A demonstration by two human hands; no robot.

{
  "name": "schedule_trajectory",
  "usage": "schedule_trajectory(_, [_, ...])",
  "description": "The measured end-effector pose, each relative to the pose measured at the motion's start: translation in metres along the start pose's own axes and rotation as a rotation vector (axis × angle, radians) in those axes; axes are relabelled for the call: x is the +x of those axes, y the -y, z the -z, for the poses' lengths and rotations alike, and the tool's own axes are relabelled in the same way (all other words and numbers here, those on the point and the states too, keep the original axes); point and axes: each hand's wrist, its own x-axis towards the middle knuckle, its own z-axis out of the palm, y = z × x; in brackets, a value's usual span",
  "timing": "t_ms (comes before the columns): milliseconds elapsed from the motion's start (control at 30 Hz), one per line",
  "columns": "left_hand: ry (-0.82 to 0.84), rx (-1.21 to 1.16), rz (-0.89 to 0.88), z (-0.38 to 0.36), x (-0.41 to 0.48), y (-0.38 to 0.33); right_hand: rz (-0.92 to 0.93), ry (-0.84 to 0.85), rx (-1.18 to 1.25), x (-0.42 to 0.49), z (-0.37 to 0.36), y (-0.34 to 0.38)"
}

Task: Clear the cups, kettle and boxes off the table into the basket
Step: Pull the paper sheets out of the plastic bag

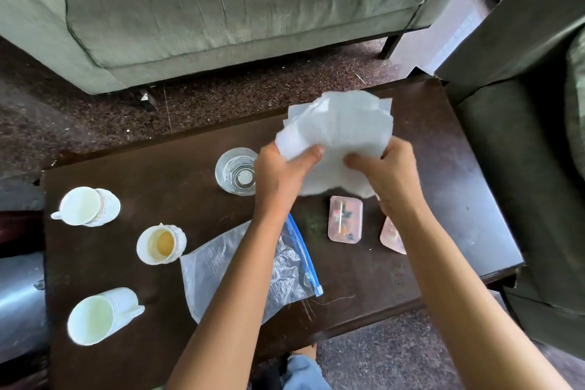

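**Both hands bunched on white paper above the table**

From my feed, the left hand point(278, 174) and right hand point(389, 177) sit close together, each gripping the lower edge of a crumpled wad of white paper point(338, 127) held over the dark wooden table point(443, 199) at about one o'clock. My forearms cross a crinkled clear zip bag point(253, 266) with a blue seal at six o'clock, and the right one hides part of a second pink box point(392, 236). The other pink box point(345, 218), flat with rounded corners, lies at four o'clock.

A clear glass tumbler point(235, 171) stands just left of the left hand. At nine o'clock a white cup on a saucer point(80, 206); at eight a ribbed cup point(161, 244) holding brown liquid; at seven a tall mug point(98, 317), white and glossy. A shiny metal body point(19, 304) at the left edge may be the kettle. A grey-green sofa point(237, 9) fills twelve o'clock.
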Motion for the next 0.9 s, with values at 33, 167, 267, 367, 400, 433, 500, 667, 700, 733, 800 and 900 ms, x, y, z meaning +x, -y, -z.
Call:
schedule_trajectory(33, [-0.014,0.015,-0.025,-0.005,0.008,-0.004,0.072,-0.058,0.001,0.004,0.001,0.004])
schedule_trajectory(167, [-0.077,0.077,-0.106,-0.028,0.035,-0.018,0.200,-0.182,0.041,0.025,0.003,0.015])
schedule_trajectory(267, [-0.079,0.104,-0.142,-0.044,0.049,-0.023,0.228,-0.239,0.060,0.041,-0.004,0.012])
schedule_trajectory(367, [-0.089,0.180,-0.131,-0.055,0.058,-0.018,0.219,-0.241,0.032,0.054,-0.012,0.002])
schedule_trajectory(400, [-0.091,0.196,-0.114,-0.057,0.061,-0.015,0.207,-0.229,0.013,0.057,-0.015,-0.003])
schedule_trajectory(433, [-0.092,0.202,-0.096,-0.058,0.063,-0.011,0.195,-0.218,-0.002,0.059,-0.018,-0.006])
schedule_trajectory(500, [-0.100,0.214,-0.071,-0.060,0.066,-0.004,0.186,-0.214,-0.023,0.062,-0.024,-0.010])
schedule_trajectory(667, [-0.178,0.193,-0.048,-0.068,0.065,0.000,0.194,-0.258,-0.002,0.067,-0.040,-0.010])
schedule_trajectory(700, [-0.168,0.215,-0.048,-0.069,0.065,0.001,0.192,-0.241,-0.044,0.068,-0.044,-0.010])
schedule_trajectory(733, [-0.144,0.249,-0.049,-0.071,0.064,0.002,0.191,-0.217,-0.088,0.069,-0.046,-0.012])
schedule_trajectory(800, [-0.105,0.299,-0.056,-0.071,0.063,0.003,0.188,-0.176,-0.154,0.070,-0.047,-0.013])
schedule_trajectory(900, [-0.133,0.345,-0.094,-0.066,0.063,0.001,0.217,-0.184,-0.313,0.069,-0.041,-0.010])
